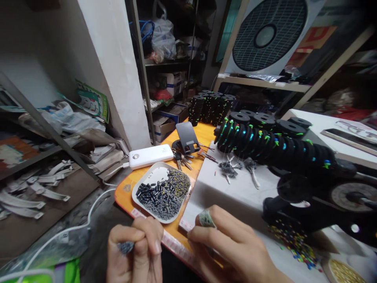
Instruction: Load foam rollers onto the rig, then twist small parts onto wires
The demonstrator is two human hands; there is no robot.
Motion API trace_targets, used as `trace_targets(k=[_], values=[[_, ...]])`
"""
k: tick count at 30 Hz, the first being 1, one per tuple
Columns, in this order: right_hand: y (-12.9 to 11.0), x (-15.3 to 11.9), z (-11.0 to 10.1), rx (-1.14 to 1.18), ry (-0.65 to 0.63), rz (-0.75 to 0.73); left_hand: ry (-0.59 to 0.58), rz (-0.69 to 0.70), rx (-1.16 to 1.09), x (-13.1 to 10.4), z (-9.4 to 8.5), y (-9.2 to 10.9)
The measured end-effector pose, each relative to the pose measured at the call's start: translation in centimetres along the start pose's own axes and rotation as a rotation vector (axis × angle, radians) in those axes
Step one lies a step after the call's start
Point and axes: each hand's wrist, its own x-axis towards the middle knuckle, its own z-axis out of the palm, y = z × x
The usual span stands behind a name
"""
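My left hand (135,249) is closed in front of the table's near edge. A small dark-grey speckled bundle (126,247) shows between its curled fingers. My right hand (226,243) is beside it to the right, fingers bent together in a pinch, with a greenish bandage (206,219) round one finger. Whatever lies between its fingertips is hidden. Just beyond both hands stands a white tray (153,171) of small grey and yellowish beads and short black tubes. Grey bundles with white ends (229,169) lie on the white surface.
A white power bank (151,156), keys (181,160) and a black phone stand (187,137) are behind the tray. A row of black spools (273,145) with bright green threads is at right, above a dark machine (321,192). Loose coloured beads (297,243) lie below it. A fan (265,36) is behind.
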Motion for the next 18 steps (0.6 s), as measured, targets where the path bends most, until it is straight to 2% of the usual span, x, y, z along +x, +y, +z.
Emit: trace_targets(k=[4,6,8,10,13,16,18], values=[[0.1,0.3,-1.2,-0.011,-0.007,0.035,0.036,0.096,-0.066,1.4,-0.7,0.8],[0.1,0.5,-1.7,0.009,-0.06,0.098,-0.002,0.087,-0.049,1.8,-0.9,1.1],[-0.2,0.7,-1.9,0.036,-0.095,0.109,-0.147,-0.061,0.033,1.6,-1.0,0.9],[-0.7,0.7,-2.0,0.043,-0.081,0.133,-0.288,-0.301,0.07,1.0,-0.9,0.4],[-1.3,0.6,-1.8,0.051,-0.046,0.244,-0.383,-0.625,0.023,0.0,-0.8,-0.3],[-1.3,0.7,-1.6,0.093,-0.061,0.343,-0.403,-0.788,0.011,-0.4,-0.9,-0.7],[-1.0,0.8,-1.4,0.132,-0.027,0.369,-0.413,-0.807,0.012,-0.4,-0.8,-0.7]])
